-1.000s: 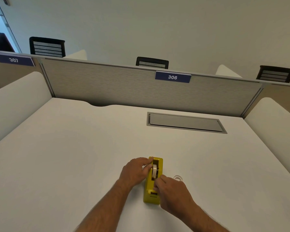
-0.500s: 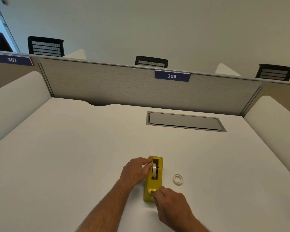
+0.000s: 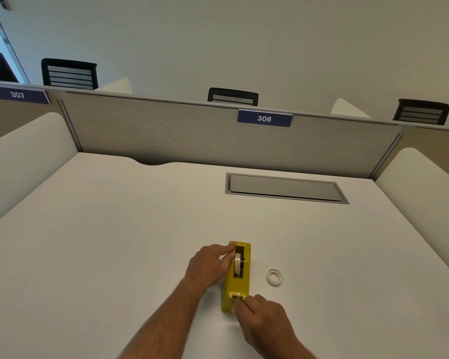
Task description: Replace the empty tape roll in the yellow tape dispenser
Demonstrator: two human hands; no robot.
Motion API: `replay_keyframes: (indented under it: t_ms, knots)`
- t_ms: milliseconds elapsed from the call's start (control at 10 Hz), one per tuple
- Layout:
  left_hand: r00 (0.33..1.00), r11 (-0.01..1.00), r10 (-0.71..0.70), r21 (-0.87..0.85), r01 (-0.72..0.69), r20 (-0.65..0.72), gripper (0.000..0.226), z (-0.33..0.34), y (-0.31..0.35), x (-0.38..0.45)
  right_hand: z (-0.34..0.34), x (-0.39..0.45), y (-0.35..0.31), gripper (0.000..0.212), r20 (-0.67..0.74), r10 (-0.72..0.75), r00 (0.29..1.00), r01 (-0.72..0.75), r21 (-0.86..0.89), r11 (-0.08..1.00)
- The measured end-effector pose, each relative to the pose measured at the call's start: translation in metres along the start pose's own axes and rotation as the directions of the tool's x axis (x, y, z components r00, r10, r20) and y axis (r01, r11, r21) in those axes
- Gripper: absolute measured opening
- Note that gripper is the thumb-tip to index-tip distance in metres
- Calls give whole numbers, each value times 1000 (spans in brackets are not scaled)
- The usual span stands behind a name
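Since a moment ago, my right hand (image 3: 263,321) has slid down from beside the roll to the near end of the yellow tape dispenser (image 3: 236,277), and now the empty tape roll (image 3: 274,276) shows on the table (image 3: 101,242) just to the right of the dispenser. The new tape roll (image 3: 237,263) sits up on its edge in the slot of the dispenser. My left hand (image 3: 209,266) holds the far left side of the dispenser, fingers curled over its top edge by the roll, so that grip is closed on the dispenser. My right grip looks like it pinches the loose end of the tape at the cutter, but the tape is so thin that I cannot be sure. I think the step now is to pull the tape end over the cutter and stick it down. To do it well, I should hold the dispenser firm with my left hand so it does not slide, pull the tape straight toward me, and press it flat on the little teeth. If I pull sideways, the tape may twist or stick to itself. The table is white and smooth, with a gray lid (image 3: 283,189) set in it farther back. Behind it stands a gray wall panel with a blue sign (image 3: 265,118) that says 306, and black chair backs peek over the top.
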State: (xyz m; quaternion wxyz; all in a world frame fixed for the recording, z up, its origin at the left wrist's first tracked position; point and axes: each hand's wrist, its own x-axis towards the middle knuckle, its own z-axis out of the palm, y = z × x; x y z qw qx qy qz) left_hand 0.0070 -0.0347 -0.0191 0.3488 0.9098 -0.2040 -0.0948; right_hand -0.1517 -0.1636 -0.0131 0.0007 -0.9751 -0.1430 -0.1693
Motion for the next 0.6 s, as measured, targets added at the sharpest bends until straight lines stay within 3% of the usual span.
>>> replay_keyframes:
  t_ms: [400, 500, 600]
  knots:
    - [1000, 1000, -10, 30, 10, 15, 40, 0, 1, -1, -14, -4, -4, 24, 81, 26, 996, -30, 57, 998]
    - [998, 994, 55, 94, -55, 5, 40, -2, -1, -2, -35, -1, -4, 21, 84, 49, 995, -59, 112, 992]
    - [995, 989, 93, 117, -87, -42, 40, -7, 1, 1, -57, 8, -3, 17, 0, 109, 994, -105, 272, 956]
